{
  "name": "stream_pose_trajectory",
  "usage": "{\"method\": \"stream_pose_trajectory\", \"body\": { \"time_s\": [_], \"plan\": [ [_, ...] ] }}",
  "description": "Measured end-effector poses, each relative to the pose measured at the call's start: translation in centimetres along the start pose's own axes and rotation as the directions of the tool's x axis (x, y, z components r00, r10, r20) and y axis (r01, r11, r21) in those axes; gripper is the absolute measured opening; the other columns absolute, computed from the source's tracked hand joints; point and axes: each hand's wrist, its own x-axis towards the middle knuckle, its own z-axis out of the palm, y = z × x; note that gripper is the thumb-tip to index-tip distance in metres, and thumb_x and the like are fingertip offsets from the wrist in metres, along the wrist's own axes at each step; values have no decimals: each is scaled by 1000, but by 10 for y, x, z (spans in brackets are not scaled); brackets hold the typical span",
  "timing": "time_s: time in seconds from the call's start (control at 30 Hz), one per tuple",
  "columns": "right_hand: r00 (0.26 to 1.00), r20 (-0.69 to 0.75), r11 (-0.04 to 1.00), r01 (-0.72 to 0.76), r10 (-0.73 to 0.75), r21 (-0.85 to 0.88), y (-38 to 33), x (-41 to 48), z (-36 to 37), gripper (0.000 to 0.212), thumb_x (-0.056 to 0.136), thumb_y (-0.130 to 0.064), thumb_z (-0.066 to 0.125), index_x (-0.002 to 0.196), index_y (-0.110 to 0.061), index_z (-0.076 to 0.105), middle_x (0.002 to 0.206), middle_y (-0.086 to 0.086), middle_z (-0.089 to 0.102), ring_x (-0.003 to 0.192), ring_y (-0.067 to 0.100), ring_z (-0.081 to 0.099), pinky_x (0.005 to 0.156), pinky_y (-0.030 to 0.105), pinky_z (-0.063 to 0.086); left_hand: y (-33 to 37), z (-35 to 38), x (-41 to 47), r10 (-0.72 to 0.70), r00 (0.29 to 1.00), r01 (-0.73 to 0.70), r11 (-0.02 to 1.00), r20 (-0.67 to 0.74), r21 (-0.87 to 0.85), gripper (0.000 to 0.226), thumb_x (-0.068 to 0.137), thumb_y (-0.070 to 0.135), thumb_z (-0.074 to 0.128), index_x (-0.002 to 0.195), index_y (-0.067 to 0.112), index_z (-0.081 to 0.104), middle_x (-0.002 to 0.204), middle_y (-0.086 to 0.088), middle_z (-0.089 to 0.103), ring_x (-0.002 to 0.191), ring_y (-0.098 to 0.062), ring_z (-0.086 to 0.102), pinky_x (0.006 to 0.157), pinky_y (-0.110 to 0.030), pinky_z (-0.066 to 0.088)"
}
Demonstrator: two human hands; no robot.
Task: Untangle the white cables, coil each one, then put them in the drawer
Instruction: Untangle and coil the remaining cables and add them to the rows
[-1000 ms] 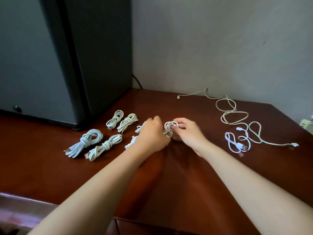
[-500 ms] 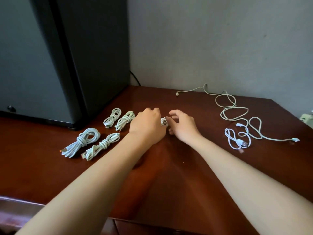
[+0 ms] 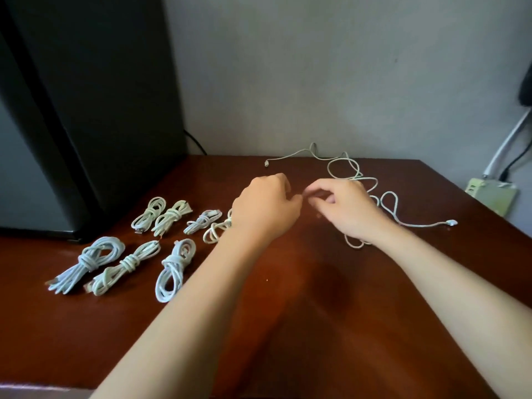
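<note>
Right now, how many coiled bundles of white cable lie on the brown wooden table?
7. Front row: left bundle, middle bundle, right bundle. Back row: first bundle, second bundle, third bundle, fourth bundle partly behind the left hand. Others may be hidden.

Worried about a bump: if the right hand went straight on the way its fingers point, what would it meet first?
Most likely the left hand. The right hand points leftward at it across a small gap, though depth is unclear from this one view.
</note>
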Motion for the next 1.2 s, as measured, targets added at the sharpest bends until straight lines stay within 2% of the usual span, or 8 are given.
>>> {"method": "stream_pose_trajectory", "body": {
  "time_s": [0.23, 0.33, 0.43, 0.6, 0.8, 0.9, 1.03, 1.2],
  "plan": [
    [982, -183, 994, -59, 42, -89, 60, -4, -46, 24, 88, -1, 60, 91, -22, 72, 79, -11, 68, 62, -11, 59, 64, 2, 42, 19, 66, -1, 78, 990, -53, 979, 121, -196, 28, 90, 34, 58, 112, 17, 61, 113, -6, 63, 110, -27, 55, 95, -38, 45],
    [956, -276, 980, -143, 100, -141, 89, -10, -44, 18, 91, -11, 59, 102, -21, 69, 89, -6, 67, 79, 5, 63, 74, 18, 48, 25, 92, -3, 101, 977, -79, 990, 189, -116, 36, 93, 40, 54, 122, 18, 55, 122, -6, 56, 116, -29, 45, 100, -40, 39],
    [966, -202, 931, -217, 162, -292, 96, -14, -40, 30, 92, -35, 56, 121, -27, 58, 110, -2, 65, 98, 22, 60, 82, 39, 51, 29, 110, -1, 93, 979, -93, 996, 179, -4, 44, 93, 51, 49, 119, 17, 56, 125, -3, 52, 119, -28, 39, 100, -38, 34],
    [960, 27, 880, -244, 278, -408, 87, -22, -34, 57, 89, -54, 52, 140, -36, 34, 131, 1, 52, 120, 28, 50, 92, 38, 42, 30, 121, 0, 154, 983, -146, 985, 97, -90, 28, 94, 42, 53, 103, 18, 64, 117, 1, 54, 114, -24, 39, 97, -33, 32],
    [978, 40, 956, -190, 203, -223, 86, -26, -12, 38, 91, -34, 59, 127, -27, 51, 113, 2, 59, 82, 12, 53, 79, 25, 41, 24, 120, 2, 193, 981, -175, 883, -4, -435, 12, 98, 13, 49, 95, 8, 59, 90, 0, 61, 86, -15, 55, 77, -25, 45],
    [983, 0, 981, -183, 183, -65, 83, -24, -7, 31, 89, -29, 63, 119, -24, 58, 98, -2, 64, 84, 12, 56, 66, 14, 37, 24, 115, 2, 78, 997, -75, 810, -19, -581, 13, 99, 11, 45, 91, 9, 56, 78, 4, 60, 69, -8, 54, 63, -15, 40],
    [985, -62, 972, -150, 163, 180, 75, -25, -6, 31, 84, -31, 69, 113, -29, 58, 88, -4, 65, 72, 10, 63, 72, 21, 50, 26, 108, 5, -156, 985, 141, 501, 71, -854, 17, 101, 15, 43, 91, 11, 56, 93, -4, 70, 89, -18, 68, 85, -37, 56],
    [991, -117, 945, -28, 69, 325, 59, -29, -8, 31, 80, -28, 73, 107, -32, 58, 83, -4, 63, 67, 14, 66, 72, 35, 54, 23, 90, 11, -183, 929, 304, -118, 321, -945, 18, 103, 11, 37, 91, 8, 50, 82, -10, 72, 70, -16, 70, 73, -30, 59]
  ]
}}
